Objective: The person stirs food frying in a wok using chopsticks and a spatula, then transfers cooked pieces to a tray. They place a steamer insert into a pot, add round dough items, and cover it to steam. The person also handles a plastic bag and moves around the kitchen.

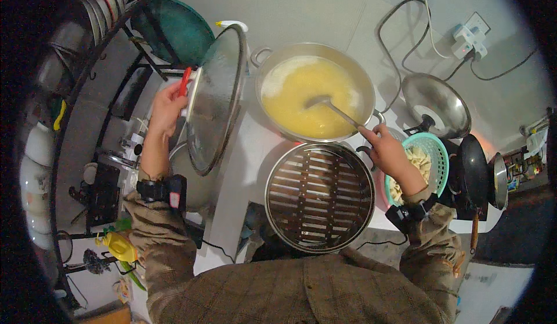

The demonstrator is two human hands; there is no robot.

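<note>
My left hand [166, 108] grips the red handle of a glass pot lid [217, 102], which is held up on edge to the left of the pot. With my right hand [387, 154] I hold the handle of a metal ladle [341, 114]; its bowl is partly sunk in the yellow, grainy contents [296, 100] of a wide metal pot [373, 93]. Pale foam lies along the upper left of the liquid. Below the pot, close to my body, is a round steamer [268, 202] with a dark slatted rack [320, 193] inside.
Right of the steamer, a mint-green plastic basket [443, 167] holds pale cut pieces. Beyond it are a steel wok [448, 106] and a black pan [473, 171]. Cables run to a wall socket [477, 24]. A dish rack with bowls [37, 184] and a faucet [117, 159] are at left.
</note>
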